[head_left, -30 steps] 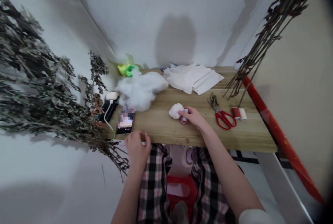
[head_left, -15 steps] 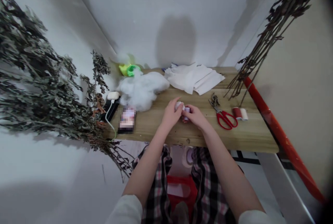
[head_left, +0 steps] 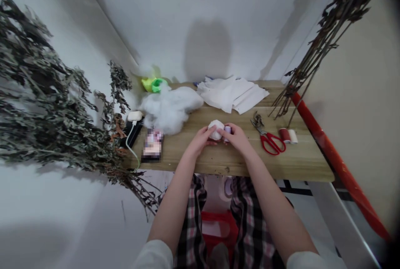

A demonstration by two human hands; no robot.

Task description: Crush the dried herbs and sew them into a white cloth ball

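Observation:
Above the wooden table's front part, my left hand [head_left: 200, 140] is wrapped round the left side of a round white ball [head_left: 216, 130]. Close beside it my right hand [head_left: 236, 136] grips a small pale lilac spool [head_left: 227, 133], its thumb reaching toward the ball. The spool and ball are side by side between the hands. Right of my hands lie red-handled scissors [head_left: 271, 142], then a dark red spool [head_left: 284, 135] and a white spool [head_left: 293, 136].
White fluffy stuffing [head_left: 171, 108] covers the table's back left, with white sheets [head_left: 233, 94] at the back middle. A phone [head_left: 153, 145] and a cabled white device [head_left: 135, 116] are at left. Dried plants [head_left: 56, 102] hang at left and at right [head_left: 325, 44].
My left hand has moved slightly left and lower, and the white ball, mostly covered before, now shows plainly between my hands. My right hand still holds the lilac spool.

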